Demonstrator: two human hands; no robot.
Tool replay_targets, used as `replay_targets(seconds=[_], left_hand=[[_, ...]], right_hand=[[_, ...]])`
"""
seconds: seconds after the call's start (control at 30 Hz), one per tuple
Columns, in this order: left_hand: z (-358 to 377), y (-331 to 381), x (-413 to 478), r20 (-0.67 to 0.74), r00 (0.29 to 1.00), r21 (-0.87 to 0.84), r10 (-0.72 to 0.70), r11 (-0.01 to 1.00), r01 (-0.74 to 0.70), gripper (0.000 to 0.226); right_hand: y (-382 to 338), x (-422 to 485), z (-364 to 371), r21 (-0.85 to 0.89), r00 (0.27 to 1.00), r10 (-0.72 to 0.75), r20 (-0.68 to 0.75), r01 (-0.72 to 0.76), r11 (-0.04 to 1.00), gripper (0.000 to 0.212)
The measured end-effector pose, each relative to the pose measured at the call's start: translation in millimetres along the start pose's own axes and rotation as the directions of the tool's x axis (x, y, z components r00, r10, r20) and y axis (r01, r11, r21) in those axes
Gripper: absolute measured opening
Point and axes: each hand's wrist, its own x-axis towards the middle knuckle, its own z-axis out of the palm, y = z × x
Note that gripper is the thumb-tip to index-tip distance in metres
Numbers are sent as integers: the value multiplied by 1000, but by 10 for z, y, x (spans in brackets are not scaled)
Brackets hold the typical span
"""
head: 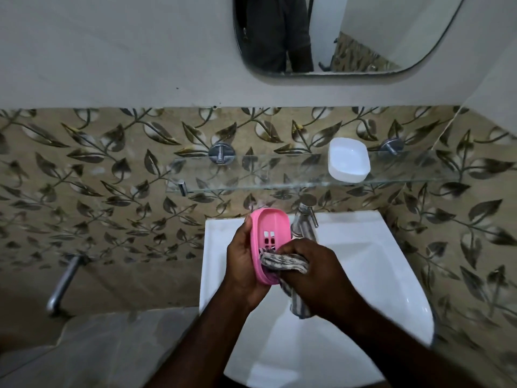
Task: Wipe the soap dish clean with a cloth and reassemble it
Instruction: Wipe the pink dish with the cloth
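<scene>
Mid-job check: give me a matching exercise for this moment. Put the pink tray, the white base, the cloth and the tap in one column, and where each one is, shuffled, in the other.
Things:
1. pink tray
2. white base
3. striped cloth
4. tap

Places:
A. on the glass shelf
B. gripped in the right hand, pressed into the tray
C. at the back edge of the sink
D. held in the left hand over the sink

Pairs: 1-D, 2-A, 3-B, 4-C.

Single head-worn wide-angle view — steeply down, close over the sink (377, 247) — facing the tiled wall (112, 163)
</scene>
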Motion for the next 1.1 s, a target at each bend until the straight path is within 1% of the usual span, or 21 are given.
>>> replay_targets(seconds=[0.03,0.07,0.13,0.2,0.27,0.33,0.4,0.47,0.5,0.57,0.6,0.63,0.67,0.73,0.8,0.83,0.87,0.93,1.0,1.03,1.1], left_hand=[[31,-42,-14,-7,1000,0,0,1000,0,64],[62,-90,-20,-16,1000,-1,9,1000,-9,65],[132,-162,-27,-18,999,-29,50,998,-51,60],[195,-179,-18,-15,995,-52,97,994,-98,55],[211,-135,-20,16,994,-64,110,992,-109,57],[160,-97,-15,28,997,-59,72,996,-70,65],[128,-83,-47,24,999,-68,35,997,-33,69],[127,-110,-87,4,1000,-67,14,998,-14,70],[156,-121,-115,-1,1000,-67,15,998,-15,70],[216,-165,-147,2,1000,-35,26,999,-26,67],[229,-180,-141,11,1000,-14,23,1000,-23,65],[248,-180,-144,22,1000,-6,14,1000,-14,63],[244,-164,-135,38,999,-15,9,1000,-9,63],[195,-108,-96,75,997,-37,3,999,0,63],[125,-44,-73,85,996,-37,-1,999,4,64],[113,-24,-79,77,997,-20,-5,1000,7,65],[116,-22,-93,66,998,7,-17,1000,16,65],[167,-45,-132,66,997,58,-25,998,21,60],[230,-59,-150,73,997,89,-1,996,-5,56],[247,-48,-153,81,997,88,5,996,-12,55],[227,8,-144,102,995,78,-6,997,-2,57]], right_hand=[[-58,-8,32,112,999,29,-31,-25,993,19],[-109,36,40,173,995,45,-88,-29,984,23],[-222,173,16,185,979,15,-204,24,982,30],[-310,289,-13,157,967,-28,-253,69,985,28],[-323,272,-39,10,975,-81,-208,85,996,24],[-269,137,-93,-127,985,-114,-126,98,987,24],[-215,-4,-154,-112,991,-131,-34,126,986,23],[-182,-30,-199,-29,993,-116,23,116,993,25],[-184,27,-203,26,996,-85,-1,85,996,24],[-176,190,-206,137,986,5,-169,18,990,23],[-205,260,-211,141,965,18,-260,20,990,24],[-250,290,-225,98,954,-21,-300,53,994,26],[-283,277,-238,28,960,-93,-265,104,994,28],[-318,162,-251,-87,968,-252,-17,249,965,26],[-270,44,-294,-121,926,-293,237,327,937,21],[-229,48,-348,-132,918,-284,277,329,935,23],[-195,90,-401,-158,929,-275,248,319,934,24],[-134,215,-461,-182,961,-268,63,275,944,24],[-134,300,-437,-154,959,-264,-100,247,957,28],[-154,293,-399,-142,962,-253,-106,237,961,30],[-169,168,-317,-132,962,-271,21,271,953,31]])
